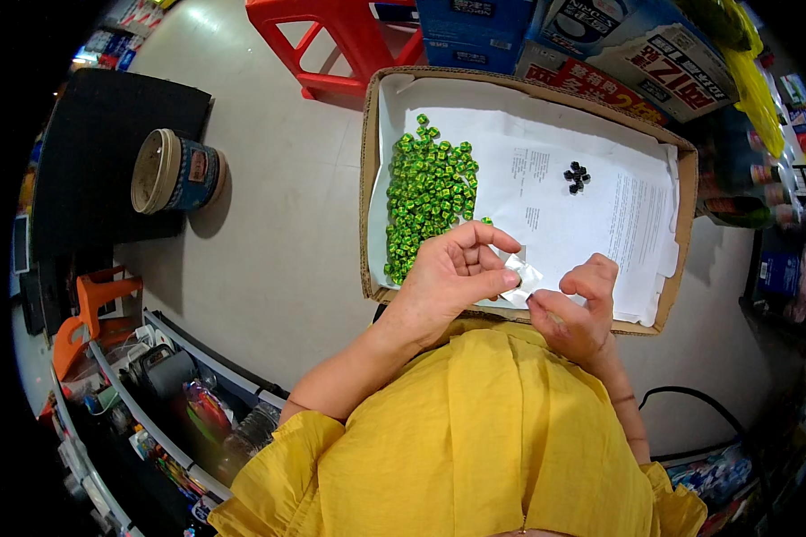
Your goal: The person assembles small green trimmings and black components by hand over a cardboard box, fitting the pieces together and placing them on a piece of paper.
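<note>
Over the near edge of a shallow cardboard tray (368, 188), my left hand (443, 277) pinches a small white packet (526, 276) between thumb and fingers. My right hand (580, 313) is closed in a pinch at the packet's lower right corner; a tiny dark bit shows at its fingertips, too small to name. A heap of small green faceted pieces (428, 192) fills the tray's left side, left of and beyond my left hand. Farther right lies a little cluster of black faceted pieces (577, 177). One green piece (486, 220) sits apart, just beyond my left fingers.
White printed paper (591, 233) lines the tray. Beyond it stand a red plastic stool (349, 40) and blue cartons (470, 36). A tub (175, 172) rests at the left beside a black panel (107, 161). Shelving with mixed goods (188, 394) runs along the lower left.
</note>
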`<action>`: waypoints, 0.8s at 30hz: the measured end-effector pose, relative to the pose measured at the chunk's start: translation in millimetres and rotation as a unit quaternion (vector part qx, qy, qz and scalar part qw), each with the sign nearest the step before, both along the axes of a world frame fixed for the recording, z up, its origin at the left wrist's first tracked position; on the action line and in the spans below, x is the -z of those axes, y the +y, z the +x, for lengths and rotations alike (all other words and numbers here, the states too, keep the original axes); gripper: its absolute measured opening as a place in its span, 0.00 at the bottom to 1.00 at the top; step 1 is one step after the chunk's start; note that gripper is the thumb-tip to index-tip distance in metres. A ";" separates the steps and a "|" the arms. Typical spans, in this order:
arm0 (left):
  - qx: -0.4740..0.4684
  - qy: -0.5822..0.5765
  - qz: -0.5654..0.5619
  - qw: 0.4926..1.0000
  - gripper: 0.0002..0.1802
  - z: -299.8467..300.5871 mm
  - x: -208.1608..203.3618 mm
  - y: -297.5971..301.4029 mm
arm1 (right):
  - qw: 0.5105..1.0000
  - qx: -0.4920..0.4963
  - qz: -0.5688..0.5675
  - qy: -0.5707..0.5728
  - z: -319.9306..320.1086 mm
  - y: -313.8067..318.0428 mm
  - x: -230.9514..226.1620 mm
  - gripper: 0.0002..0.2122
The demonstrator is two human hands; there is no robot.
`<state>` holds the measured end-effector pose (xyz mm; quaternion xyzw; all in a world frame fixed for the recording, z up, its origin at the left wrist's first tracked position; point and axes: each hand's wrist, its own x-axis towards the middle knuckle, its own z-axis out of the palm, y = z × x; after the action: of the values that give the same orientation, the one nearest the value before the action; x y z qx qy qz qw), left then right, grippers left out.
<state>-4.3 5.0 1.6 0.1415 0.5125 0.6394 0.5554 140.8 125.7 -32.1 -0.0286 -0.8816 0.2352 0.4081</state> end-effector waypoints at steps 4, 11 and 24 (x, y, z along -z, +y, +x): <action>0.013 0.004 -0.016 1.000 0.15 -0.1 -1.7 -2.3 | 0.999 -0.025 0.027 -0.021 -3.5 2.4 -7.7 0.15; 0.002 -0.002 -0.006 1.000 0.16 3.6 -1.5 -3.4 | 0.999 -0.029 0.017 -0.032 -3.2 2.1 -11.0 0.12; 0.009 -0.016 -0.001 1.000 0.12 2.1 -1.8 -5.4 | 0.821 0.054 -0.556 -0.117 -4.1 -26.1 -23.4 0.12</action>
<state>-2.3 -0.4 3.3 0.1354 0.5026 0.6360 0.5697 136.7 99.5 -8.6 -0.3258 -0.6395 0.6575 0.2291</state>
